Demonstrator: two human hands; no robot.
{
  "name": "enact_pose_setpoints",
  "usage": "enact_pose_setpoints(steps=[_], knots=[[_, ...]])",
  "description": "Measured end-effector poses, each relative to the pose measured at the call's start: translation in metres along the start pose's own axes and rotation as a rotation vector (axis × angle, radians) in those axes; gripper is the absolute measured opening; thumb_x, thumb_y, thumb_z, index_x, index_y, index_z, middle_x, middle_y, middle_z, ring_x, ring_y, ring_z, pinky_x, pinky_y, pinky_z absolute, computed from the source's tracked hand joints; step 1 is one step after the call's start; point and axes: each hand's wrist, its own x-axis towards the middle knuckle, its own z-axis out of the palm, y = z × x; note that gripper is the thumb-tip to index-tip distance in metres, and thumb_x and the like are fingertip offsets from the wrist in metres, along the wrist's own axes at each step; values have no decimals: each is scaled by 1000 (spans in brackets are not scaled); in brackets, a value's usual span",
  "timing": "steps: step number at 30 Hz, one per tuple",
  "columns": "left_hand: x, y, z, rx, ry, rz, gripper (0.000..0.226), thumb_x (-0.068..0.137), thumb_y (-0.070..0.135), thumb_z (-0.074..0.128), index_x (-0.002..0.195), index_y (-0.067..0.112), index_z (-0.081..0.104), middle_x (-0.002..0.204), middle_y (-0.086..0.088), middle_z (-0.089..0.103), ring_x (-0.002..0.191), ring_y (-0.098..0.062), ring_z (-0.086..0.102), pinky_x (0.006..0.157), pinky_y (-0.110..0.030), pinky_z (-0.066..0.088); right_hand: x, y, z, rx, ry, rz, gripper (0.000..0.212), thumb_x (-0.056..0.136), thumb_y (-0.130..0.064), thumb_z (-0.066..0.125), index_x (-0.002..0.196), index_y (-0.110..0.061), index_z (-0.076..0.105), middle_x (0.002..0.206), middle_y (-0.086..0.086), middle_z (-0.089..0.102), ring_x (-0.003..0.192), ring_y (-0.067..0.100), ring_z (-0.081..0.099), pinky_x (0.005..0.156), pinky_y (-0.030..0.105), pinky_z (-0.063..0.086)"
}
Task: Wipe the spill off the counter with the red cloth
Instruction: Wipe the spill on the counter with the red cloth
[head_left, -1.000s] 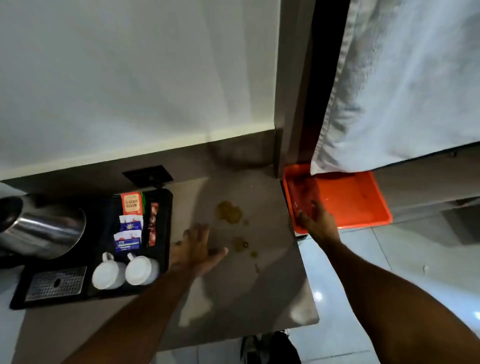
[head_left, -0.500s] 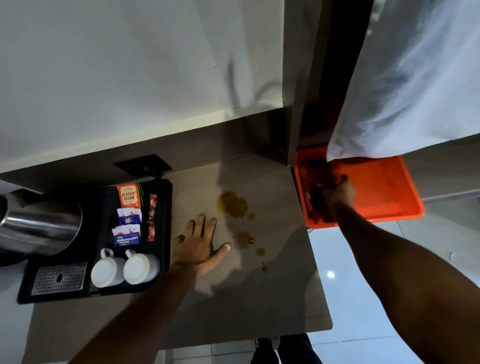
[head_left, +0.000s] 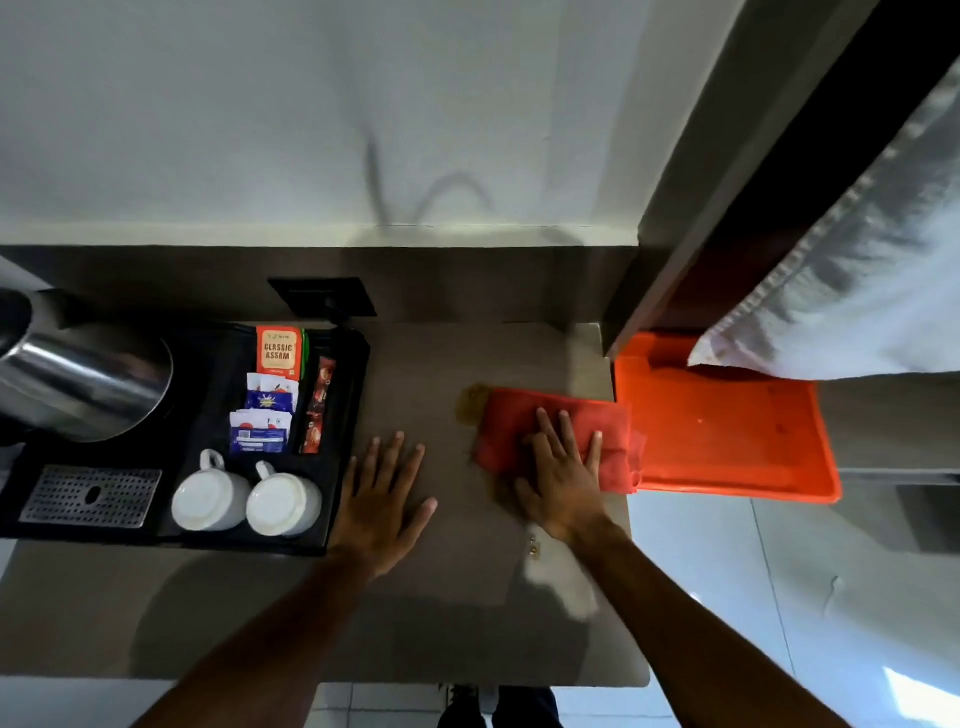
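The red cloth (head_left: 511, 415) lies spread on the brown counter (head_left: 441, 613), its right edge hanging over the counter's end. My right hand (head_left: 563, 473) presses flat on it, fingers spread. The brown spill (head_left: 470, 402) shows only as a wet patch at the cloth's left edge; the rest is under the cloth. A few small drops (head_left: 534, 545) sit near my right wrist. To the left of the cloth, my left hand (head_left: 384, 488) rests flat on the counter, empty.
An orange tray (head_left: 727, 431) sits just right of the counter's end, under a hanging white fabric (head_left: 857, 291). A black tray (head_left: 208, 364) at the left holds a steel kettle (head_left: 78, 384), sachets and two white cups (head_left: 210, 499). The floor lies beyond the right edge.
My right hand took the red cloth out of the orange tray and brought it left onto the spill. My left hand stayed flat on the counter.
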Motion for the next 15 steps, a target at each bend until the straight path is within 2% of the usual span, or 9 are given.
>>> enact_pose_setpoints(steps=[2, 4, 6, 8, 10, 13, 15], knots=[[-1, -2, 5, -24, 41, 15, 78, 94, 64, 29, 162, 27, 22, 171, -7, 14, 158, -36, 12, 124, -57, 14, -3, -8, -1, 84, 42, 79, 74, 87, -53, 40, 155, -27, 31, 172, -3, 6, 159, 26, -7, 118, 69, -15], [-1, -4, 9, -52, 77, 29, 76, 94, 62, 36, 161, 26, 28, 170, -8, 20, 157, -36, 18, 123, -57, 19, 4, -15, -6, 113, 107, 211, 70, 91, -55, 33, 157, -34, 27, 172, -4, 9, 158, 29, -4, 116, 73, -13], [0, -5, 12, -72, 104, 41, 75, 93, 61, 40, 159, 26, 31, 170, -8, 24, 156, -36, 20, 123, -58, 21, 16, -23, -6, 118, 108, 358, 64, 98, -63, 22, 159, -42, 15, 172, -1, 2, 157, 37, -8, 112, 79, -9], [0, -7, 15, -81, 124, 48, 75, 92, 60, 44, 158, 26, 34, 169, -8, 25, 156, -36, 21, 122, -58, 22, 26, -31, 1, 67, 55, 432, 70, 97, -71, 17, 159, -44, 1, 172, 2, -9, 155, 42, -14, 110, 83, -6], [1, -7, 17, -94, 131, 53, 76, 91, 59, 48, 158, 26, 34, 170, -8, 24, 156, -36, 19, 122, -58, 22, 41, -34, 5, 39, 45, 466, 73, 94, -74, 15, 158, -45, -6, 171, 4, -13, 153, 46, -18, 107, 85, -5], [5, -10, 20, -131, 142, 50, 78, 90, 60, 51, 158, 29, 33, 170, -6, 24, 157, -34, 19, 122, -56, 21, 92, -44, -1, 86, 110, 477, 70, 94, -74, 16, 157, -49, 0, 172, 3, -9, 152, 47, -18, 105, 86, -4], [6, -9, 20, -130, 154, 55, 78, 90, 61, 51, 159, 30, 32, 171, -5, 23, 157, -34, 18, 122, -55, 19, 116, -60, -6, 46, 115, 401, 69, 94, -73, 20, 157, -49, 4, 172, 3, -5, 153, 47, -16, 105, 86, -5]])
